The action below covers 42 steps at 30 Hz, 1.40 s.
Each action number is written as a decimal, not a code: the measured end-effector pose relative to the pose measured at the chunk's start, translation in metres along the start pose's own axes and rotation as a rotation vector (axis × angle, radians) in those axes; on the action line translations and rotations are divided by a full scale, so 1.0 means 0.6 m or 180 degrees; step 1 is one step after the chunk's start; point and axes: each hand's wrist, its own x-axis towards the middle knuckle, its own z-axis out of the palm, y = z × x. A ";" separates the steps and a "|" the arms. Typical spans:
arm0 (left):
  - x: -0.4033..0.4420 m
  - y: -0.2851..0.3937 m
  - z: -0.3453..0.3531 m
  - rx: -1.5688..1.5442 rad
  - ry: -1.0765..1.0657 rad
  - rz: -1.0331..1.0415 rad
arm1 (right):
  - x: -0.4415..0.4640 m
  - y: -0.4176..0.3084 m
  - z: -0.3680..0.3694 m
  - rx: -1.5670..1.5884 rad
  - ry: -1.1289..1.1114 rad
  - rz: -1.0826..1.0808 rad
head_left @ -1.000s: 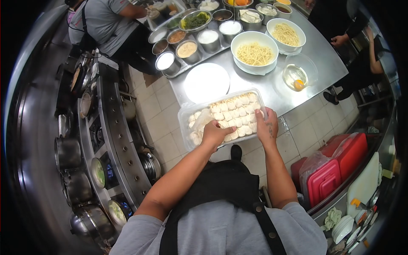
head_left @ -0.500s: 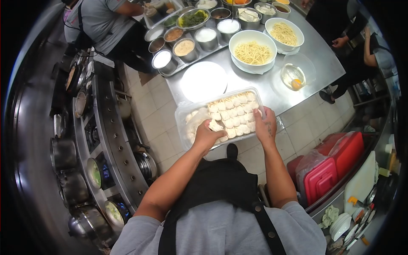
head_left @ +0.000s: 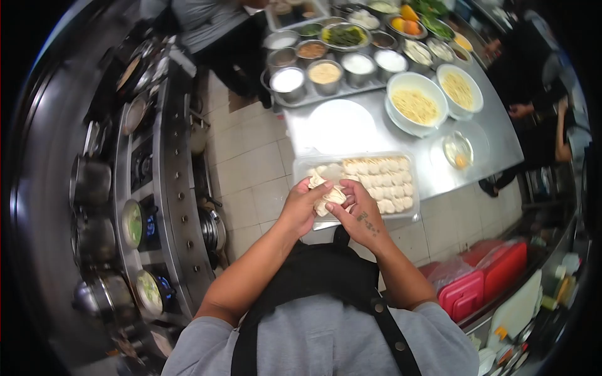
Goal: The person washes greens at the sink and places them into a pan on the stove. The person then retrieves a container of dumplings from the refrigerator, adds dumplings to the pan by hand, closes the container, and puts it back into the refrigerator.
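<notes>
Pale, folded dumplings [head_left: 332,198] are pinched between my two hands above the near edge of a clear plastic tray [head_left: 415,205]. My left hand [head_left: 300,208] closes on them from the left, thumb on top. From the right, my right hand [head_left: 360,218] grips them with thumb and fingers. How many I hold is hard to make out. Below, rows of dumplings [head_left: 379,182] fill the tray's right side, while more lie loosely at its left, partly hidden by my hands. The tray sits at the steel table's near edge.
White plates [head_left: 342,124] lie beyond the tray, near two bowls of noodles [head_left: 414,105] and a bowl with egg [head_left: 459,150]. Metal ingredient pots [head_left: 325,76] stand behind. At left is a stove [head_left: 179,188] with lit burners and pans. Other people stand across the table.
My right hand has left the tray's right edge and joined my left hand on the dumplings. My left hand has lifted them out of the tray. The whole view has shifted.
</notes>
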 end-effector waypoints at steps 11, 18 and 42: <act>-0.151 0.095 -0.277 -0.1831 0.0741 0.0742 | 0.017 -0.110 0.339 0.0634 -0.1604 -0.0156; -0.320 0.152 -0.547 -0.2059 0.1793 0.1871 | -0.010 -0.137 0.680 0.0777 -0.2465 -0.0172; -0.575 0.265 -0.968 -0.2049 0.4453 0.2785 | 0.142 -0.138 1.487 -0.0978 -0.3730 -0.2160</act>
